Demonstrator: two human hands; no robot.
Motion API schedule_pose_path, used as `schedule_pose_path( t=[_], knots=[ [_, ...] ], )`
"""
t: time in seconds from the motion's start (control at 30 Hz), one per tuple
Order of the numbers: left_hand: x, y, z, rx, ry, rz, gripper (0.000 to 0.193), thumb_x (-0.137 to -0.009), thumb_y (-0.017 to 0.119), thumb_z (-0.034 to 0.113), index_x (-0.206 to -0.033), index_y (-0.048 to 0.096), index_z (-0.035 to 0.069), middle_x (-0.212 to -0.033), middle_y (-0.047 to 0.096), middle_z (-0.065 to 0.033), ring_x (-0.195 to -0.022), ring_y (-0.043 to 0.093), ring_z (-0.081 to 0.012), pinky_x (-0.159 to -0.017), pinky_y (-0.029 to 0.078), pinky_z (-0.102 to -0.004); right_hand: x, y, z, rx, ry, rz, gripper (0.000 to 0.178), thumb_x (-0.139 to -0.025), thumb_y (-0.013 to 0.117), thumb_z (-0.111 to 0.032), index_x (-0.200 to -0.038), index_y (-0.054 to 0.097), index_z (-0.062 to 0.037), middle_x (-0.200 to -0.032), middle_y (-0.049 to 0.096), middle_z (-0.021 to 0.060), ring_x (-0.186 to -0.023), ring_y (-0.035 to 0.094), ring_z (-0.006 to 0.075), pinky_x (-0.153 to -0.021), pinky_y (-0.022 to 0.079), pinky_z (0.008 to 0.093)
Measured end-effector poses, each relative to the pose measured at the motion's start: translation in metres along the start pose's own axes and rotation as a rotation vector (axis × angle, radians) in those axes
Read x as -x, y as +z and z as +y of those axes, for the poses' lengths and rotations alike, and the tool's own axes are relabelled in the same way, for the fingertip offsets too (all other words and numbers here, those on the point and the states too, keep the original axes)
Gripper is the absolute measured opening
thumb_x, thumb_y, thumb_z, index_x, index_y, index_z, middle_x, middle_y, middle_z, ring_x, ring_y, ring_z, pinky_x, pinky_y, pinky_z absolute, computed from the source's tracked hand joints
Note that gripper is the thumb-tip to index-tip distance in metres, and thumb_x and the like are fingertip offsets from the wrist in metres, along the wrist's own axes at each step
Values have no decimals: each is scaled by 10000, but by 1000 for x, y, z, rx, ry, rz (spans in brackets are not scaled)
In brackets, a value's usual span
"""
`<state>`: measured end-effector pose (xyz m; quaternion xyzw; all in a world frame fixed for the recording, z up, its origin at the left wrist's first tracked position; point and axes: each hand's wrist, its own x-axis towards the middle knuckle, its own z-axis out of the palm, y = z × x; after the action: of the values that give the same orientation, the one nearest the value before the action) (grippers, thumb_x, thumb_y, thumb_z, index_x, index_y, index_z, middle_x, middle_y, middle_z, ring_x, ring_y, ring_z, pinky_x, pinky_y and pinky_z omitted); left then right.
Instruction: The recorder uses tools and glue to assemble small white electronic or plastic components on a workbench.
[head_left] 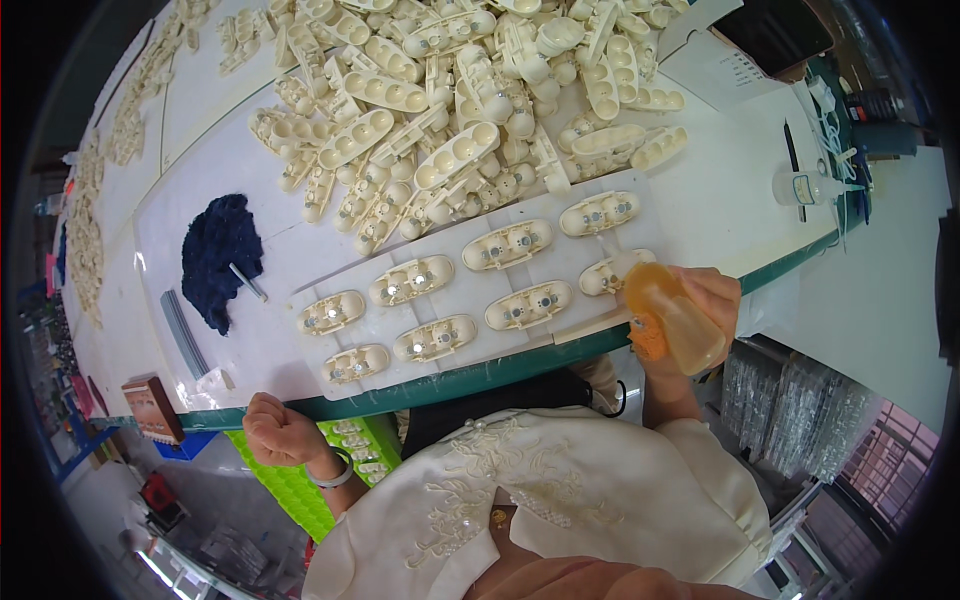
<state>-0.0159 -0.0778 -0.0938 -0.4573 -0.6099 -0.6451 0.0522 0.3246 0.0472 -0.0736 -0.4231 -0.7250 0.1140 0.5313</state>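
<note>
The fingers of the right hand (712,298) were wrapped around an amber bottle (690,335), which partly covered the rightmost cream plastic piece (598,280) in the near row of a white tray (480,290) on the desk (720,185). The left hand (280,432) was curled into a fist beside the desk's near edge, and whether it held anything could not be told. Behind the tray lay a heap of similar cream pieces (455,160), with a dark blue cloth (215,265) to the left.

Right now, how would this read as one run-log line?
Right hand: gripping amber container; left hand: curled, near table edge; white tray: cream parts, two rows
</note>
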Motion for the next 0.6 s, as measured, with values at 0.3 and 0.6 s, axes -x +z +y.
schedule_pose_path(
  t=[0.3, 0.6],
  knots=[
    [0, 0, -3, -26, 22, 9, 384, -908, 370, 126, -556, 217, 102, -506, 197, 3, -464, 202, -103, -447, 189, -250, 2, 1, 6, 32, -15, 42, 472, -631, 788, -102, -1000, 529, 38, -956, 522, 158, -744, 565, 201, -614, 475, 272],
    [3, -2, -3, -56, -3, -15, 420, -925, 386, 169, -551, 209, 94, -527, 216, -5, -471, 224, -117, -448, 199, -260, -1, -9, 8, 213, -63, 76, 379, -688, 731, -102, -976, 524, 32, -910, 561, 152, -761, 567, 214, -648, 480, 281]
  ],
)
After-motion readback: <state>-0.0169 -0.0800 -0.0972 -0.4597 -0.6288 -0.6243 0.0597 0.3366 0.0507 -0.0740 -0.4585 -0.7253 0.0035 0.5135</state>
